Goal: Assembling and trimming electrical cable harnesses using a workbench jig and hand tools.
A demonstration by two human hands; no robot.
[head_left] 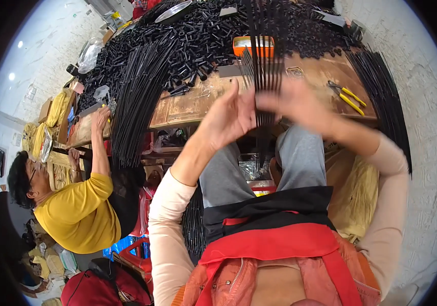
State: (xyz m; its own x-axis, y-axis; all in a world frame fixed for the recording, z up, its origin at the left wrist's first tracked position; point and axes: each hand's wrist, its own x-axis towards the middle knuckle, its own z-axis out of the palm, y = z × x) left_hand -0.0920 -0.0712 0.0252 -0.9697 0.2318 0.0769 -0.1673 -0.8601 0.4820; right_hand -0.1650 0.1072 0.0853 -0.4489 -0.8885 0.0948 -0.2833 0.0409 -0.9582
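Fingers first: the left hand [231, 115] is showing its palm, thumb standing well apart, other fingers running in to the rods, tips hidden; cannot tell if they are gripping. The right hand [300, 104] is blurring, fingers crossing in front of the rods; grip or light touch, cannot tell. Thin black rods [266, 56] are sitting between the two hands at the counter's near edge, top ends running up past the frame, lower ends showing between the knees.

Just behind, an orange container [240, 51] is resting on the wooden counter [177, 113], holding pale items. Right of it, yellow-handled pliers [350, 103] are lying with handles spread. Big bundles of black rods are overhanging the counter's edge, left bundle [138, 102] and right bundle [384, 97]. Short black pieces [193, 38] are heaping up across the far part, a silvery plate [174, 11] among them.

Farther left, a co-worker in a yellow top [80, 214] is sitting, one hand reaching onto the counter.
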